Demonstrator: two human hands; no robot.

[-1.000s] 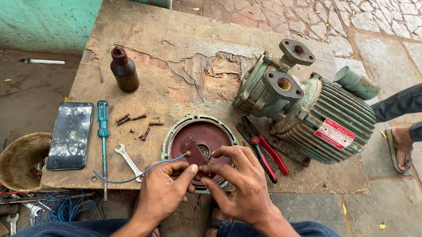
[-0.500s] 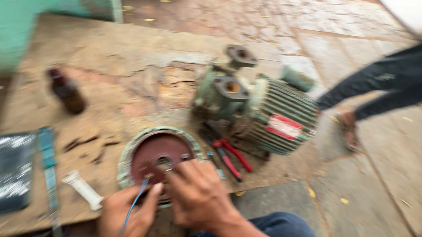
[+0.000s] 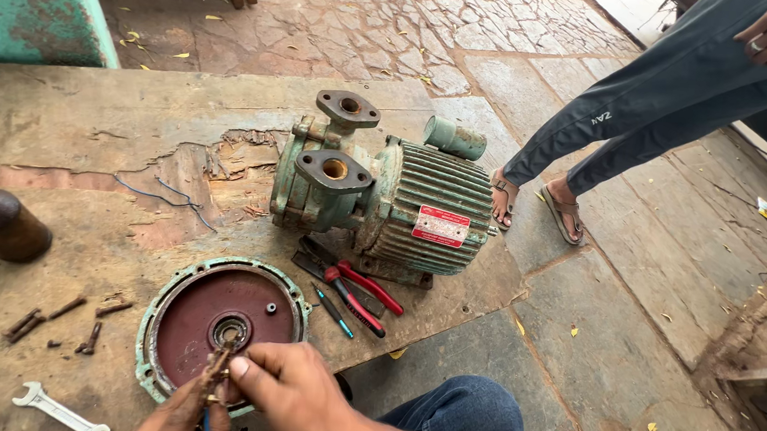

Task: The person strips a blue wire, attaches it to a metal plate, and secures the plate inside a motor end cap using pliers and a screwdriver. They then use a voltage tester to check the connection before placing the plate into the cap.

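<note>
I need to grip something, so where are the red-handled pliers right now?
In the head view the red-handled pliers lie on the wooden board, right of centre, just in front of the green motor pump and right of the round pump cover.

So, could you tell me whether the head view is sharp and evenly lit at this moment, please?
The head view is sharp: the pump motor and round cover plate show crisp edges. Light is soft daylight, with only faint shadows under the motor and red-handled pliers; no glare. The right hand and left hand are cut by the lower edge; straight lines bow slightly near the borders.
</note>
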